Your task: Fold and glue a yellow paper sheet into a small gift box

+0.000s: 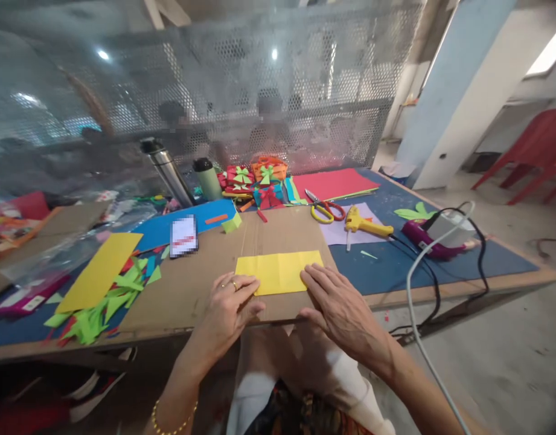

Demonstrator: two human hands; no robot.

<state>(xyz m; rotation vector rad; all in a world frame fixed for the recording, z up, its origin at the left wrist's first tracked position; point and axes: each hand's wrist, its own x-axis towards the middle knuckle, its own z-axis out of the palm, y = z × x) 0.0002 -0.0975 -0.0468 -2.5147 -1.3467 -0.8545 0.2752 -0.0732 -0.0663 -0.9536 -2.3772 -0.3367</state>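
Left hand (pixel 230 305) and right hand (pixel 345 305) rest unclamped on the creased yellow rectangular paper (pixel 279 273) between them; uneven pressure could skew it.

Folded paper (pixel 280 273) on cardboard (pixel 191 284); scissors (pixel 325 209) and glue gun (pixel 368 225) right, phone (pixel 183 235) left, bottles behind.

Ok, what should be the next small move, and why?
Perhaps slide the right hand inward along the yellow paper, pressing it flat, while the left hand steadies it: faint creases cross the paper, and both hands rest on its ends.
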